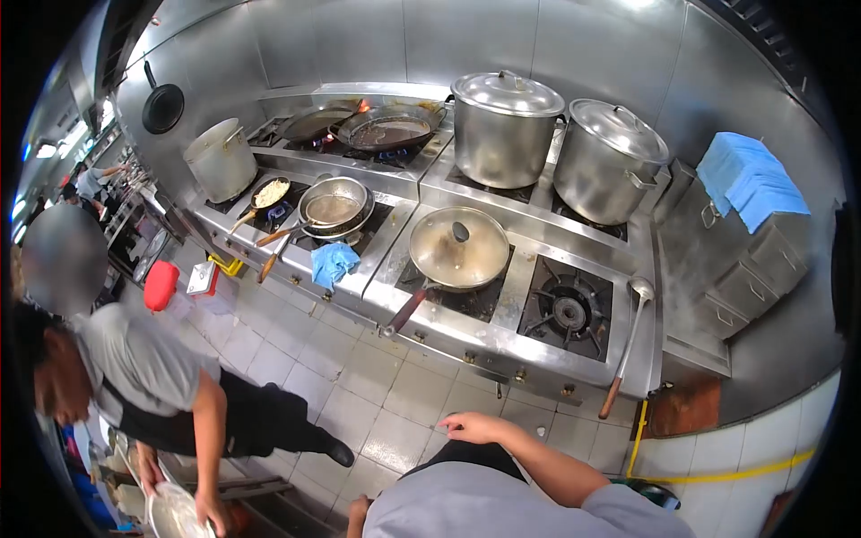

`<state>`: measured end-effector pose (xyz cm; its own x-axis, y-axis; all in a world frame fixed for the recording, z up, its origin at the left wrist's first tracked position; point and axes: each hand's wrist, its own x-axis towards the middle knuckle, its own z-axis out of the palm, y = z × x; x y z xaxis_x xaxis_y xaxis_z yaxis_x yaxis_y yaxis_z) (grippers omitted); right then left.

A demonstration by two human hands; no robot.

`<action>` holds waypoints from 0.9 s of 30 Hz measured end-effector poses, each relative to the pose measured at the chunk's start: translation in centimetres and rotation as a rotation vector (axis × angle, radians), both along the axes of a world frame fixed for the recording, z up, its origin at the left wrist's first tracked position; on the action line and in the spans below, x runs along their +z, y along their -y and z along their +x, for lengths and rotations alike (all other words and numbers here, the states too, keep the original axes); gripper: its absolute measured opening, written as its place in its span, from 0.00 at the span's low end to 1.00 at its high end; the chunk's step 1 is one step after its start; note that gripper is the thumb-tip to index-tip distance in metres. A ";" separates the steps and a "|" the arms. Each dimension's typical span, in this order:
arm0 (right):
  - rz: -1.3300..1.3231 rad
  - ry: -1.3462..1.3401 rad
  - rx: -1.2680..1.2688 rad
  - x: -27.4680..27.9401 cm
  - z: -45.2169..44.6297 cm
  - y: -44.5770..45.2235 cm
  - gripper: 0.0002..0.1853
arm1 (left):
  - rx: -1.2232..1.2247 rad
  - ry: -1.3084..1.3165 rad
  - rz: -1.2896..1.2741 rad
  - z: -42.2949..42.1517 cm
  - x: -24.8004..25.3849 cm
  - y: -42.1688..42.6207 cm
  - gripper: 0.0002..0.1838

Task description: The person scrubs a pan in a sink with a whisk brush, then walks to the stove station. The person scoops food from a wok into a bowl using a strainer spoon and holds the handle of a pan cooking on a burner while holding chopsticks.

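Observation:
My right hand (473, 428) hangs in front of my body, over the tiled floor, holding nothing I can see, its fingers partly curled. Low beside my waist is my left hand (358, 511), mostly hidden, so its fingers cannot be made out. Nearest ahead on the steel stove (395, 260) stands a wok with a glass lid (459, 248), its wooden handle pointing towards me. An unlit burner (568, 310) lies right of it, and a long ladle (625, 345) rests along the stove's right edge.
Two lidded stockpots (508, 134) (610, 161) stand at the back. Left are a strainer over a pan (333, 204), a small pan of food (270, 193), a blue cloth (334, 264) and large woks (386, 128) near flames. A co-worker (152, 368) at lower left holds a metal bowl (178, 513).

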<state>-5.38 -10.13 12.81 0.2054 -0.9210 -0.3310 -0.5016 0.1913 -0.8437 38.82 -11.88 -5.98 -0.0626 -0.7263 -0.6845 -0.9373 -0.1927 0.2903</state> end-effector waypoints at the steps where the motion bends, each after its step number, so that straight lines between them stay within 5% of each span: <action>1: -0.017 0.030 0.032 -0.4 -1.1 1.1 0.21 | 0.056 -0.104 0.046 -1.8 0.8 1.2 0.30; 5: 0.012 0.021 0.079 -0.8 -5.0 4.6 0.21 | -0.262 -0.188 0.004 -8.4 5.7 4.7 0.30; 7: 0.050 0.024 0.130 -1.9 -6.8 6.2 0.21 | 0.207 -0.383 0.183 -11.0 6.1 5.9 0.27; 10: 0.113 0.019 0.184 -2.2 -9.0 8.3 0.21 | 0.331 -0.310 0.165 -14.2 6.4 7.4 0.21; 15: 0.100 -0.048 0.257 -1.9 -11.2 11.3 0.22 | 0.199 -0.436 0.234 -16.0 6.0 7.1 0.20; 18: 0.070 -0.017 0.245 -2.7 -12.0 12.4 0.23 | 0.017 -0.448 0.277 -14.2 1.2 6.5 0.19; 22: 0.096 -0.022 0.279 -3.6 -11.8 13.1 0.23 | 0.253 -0.359 0.161 -16.8 8.9 8.2 0.17; 23: 0.110 -0.022 0.336 -3.9 -11.5 13.3 0.23 | 0.261 -0.324 0.157 -15.6 6.9 8.9 0.17; 24: 0.120 -0.023 0.362 -4.4 -11.2 13.3 0.23 | 0.555 -0.584 0.259 -14.2 5.1 8.6 0.18; 26: 0.140 -0.013 0.463 -5.2 -10.8 13.8 0.24 | 0.777 -0.601 0.219 -14.9 5.7 8.0 0.18; 27: 0.139 -0.021 0.479 -5.3 -10.7 14.2 0.24 | 0.600 -0.407 0.201 -15.3 6.5 8.1 0.20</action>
